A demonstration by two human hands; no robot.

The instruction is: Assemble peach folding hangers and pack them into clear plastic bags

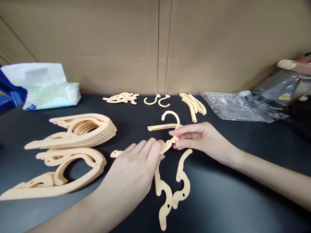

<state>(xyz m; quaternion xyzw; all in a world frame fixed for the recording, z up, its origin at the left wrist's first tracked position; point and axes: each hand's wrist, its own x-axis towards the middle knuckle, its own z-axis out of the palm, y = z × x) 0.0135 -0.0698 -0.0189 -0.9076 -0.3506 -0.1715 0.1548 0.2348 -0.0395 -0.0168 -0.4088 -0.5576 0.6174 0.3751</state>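
Note:
My right hand (pixel 194 136) pinches the base of a cream plastic hanger hook (pixel 173 113), its curve pointing up. Wrapped over a cream hanger arm (pixel 166 147) is my left hand (pixel 143 161); one end of the arm sticks out left of the knuckles, the other meets the hook's base between my hands. Whether the two are joined I cannot tell. Behind the hook lies another hanger arm (pixel 160 127). Closer to me, two wavy cream pieces with small holes lie flat, a left one (pixel 167 194) partly under my left hand and a right one (pixel 184 181).
Folded hangers (pixel 92 136) are stacked at left, with more folded hangers (pixel 97 165) in front. Along the back lie small wavy pieces (pixel 121 97), two loose hooks (pixel 152 101) and several arms (pixel 193 104). A tissue pack (pixel 53 94) stands back left; clear plastic wrap (pixel 228 105) lies back right.

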